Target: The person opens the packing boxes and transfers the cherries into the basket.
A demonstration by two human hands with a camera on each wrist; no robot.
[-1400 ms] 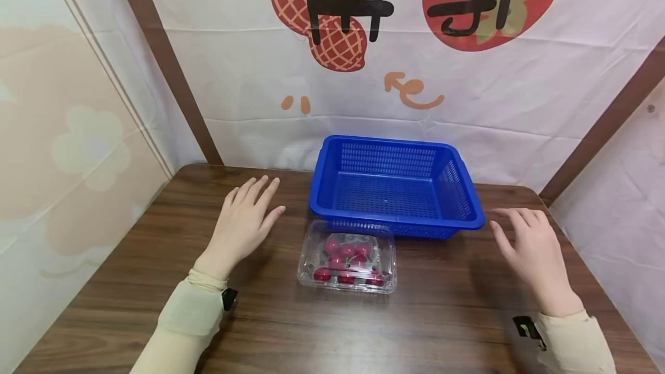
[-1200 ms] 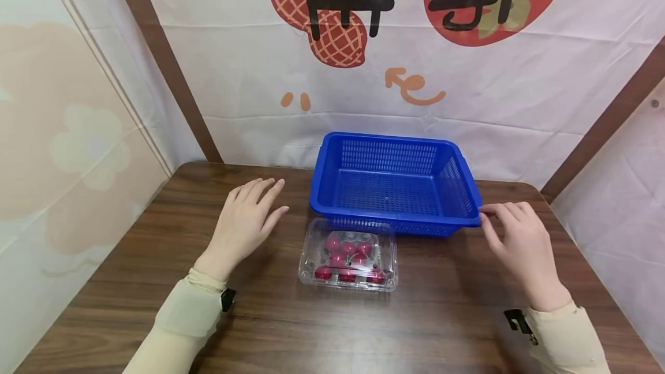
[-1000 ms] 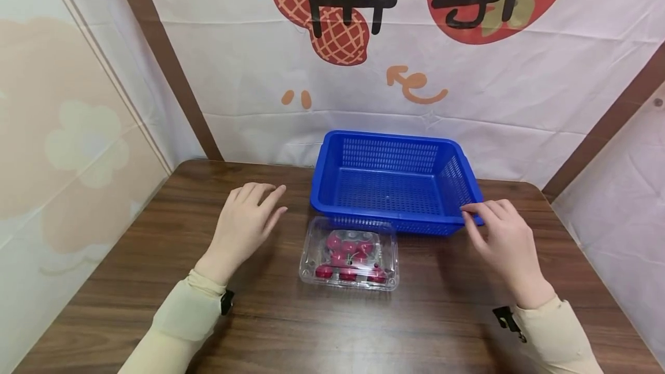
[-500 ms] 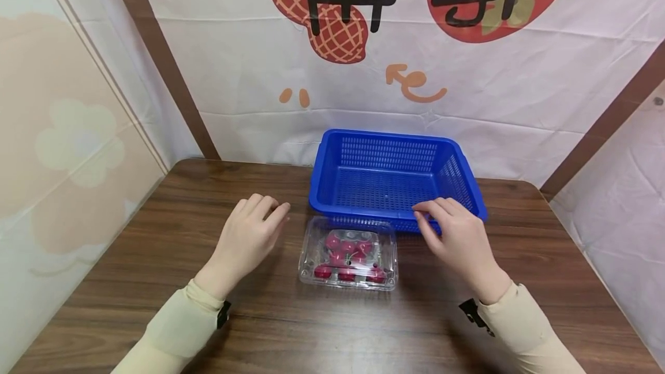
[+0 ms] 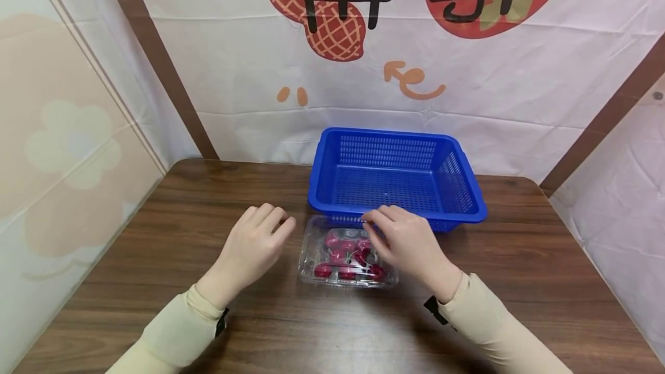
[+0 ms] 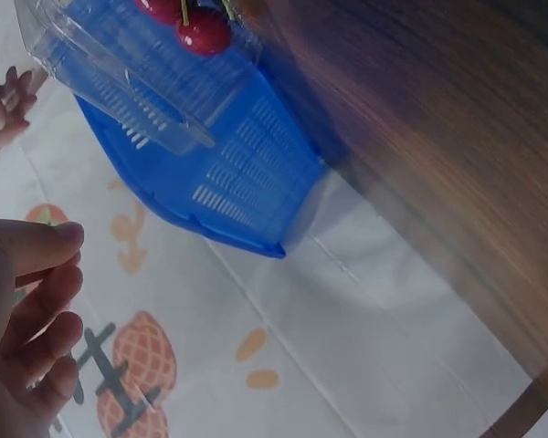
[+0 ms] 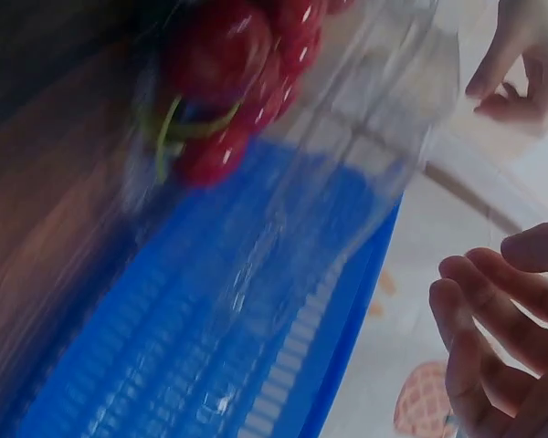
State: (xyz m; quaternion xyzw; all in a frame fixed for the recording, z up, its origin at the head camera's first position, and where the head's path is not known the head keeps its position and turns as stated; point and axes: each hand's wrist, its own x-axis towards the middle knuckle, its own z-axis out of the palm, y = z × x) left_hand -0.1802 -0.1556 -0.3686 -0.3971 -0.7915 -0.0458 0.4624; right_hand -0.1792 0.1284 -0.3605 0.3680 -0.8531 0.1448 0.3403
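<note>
A clear plastic box [image 5: 307, 258] with several red cherries [image 5: 347, 272] in it lies on the table in the head view. Over the box's right back part is my right hand [image 5: 407, 244], fingers bent and holding nothing. In the right wrist view the right hand [image 7: 511, 338] shows a gap between its fingers and the box. Left of the box is my left hand [image 5: 253, 247], fingers loosely curled and apart from it. The left wrist view shows that hand [image 6: 36, 319] with nothing between thumb and fingers. Green stems show on the cherries [image 7: 215, 55].
Directly behind the box stands a blue plastic basket [image 5: 400, 215] with slotted walls; nothing lies in it. The brown wooden table [image 5: 249, 328] ends at a white printed cloth [image 5: 234, 62] at the back.
My right hand has moved left, from beside the basket's right end to over the box. The left hand has shifted slightly toward the box and its fingers have curled more.
</note>
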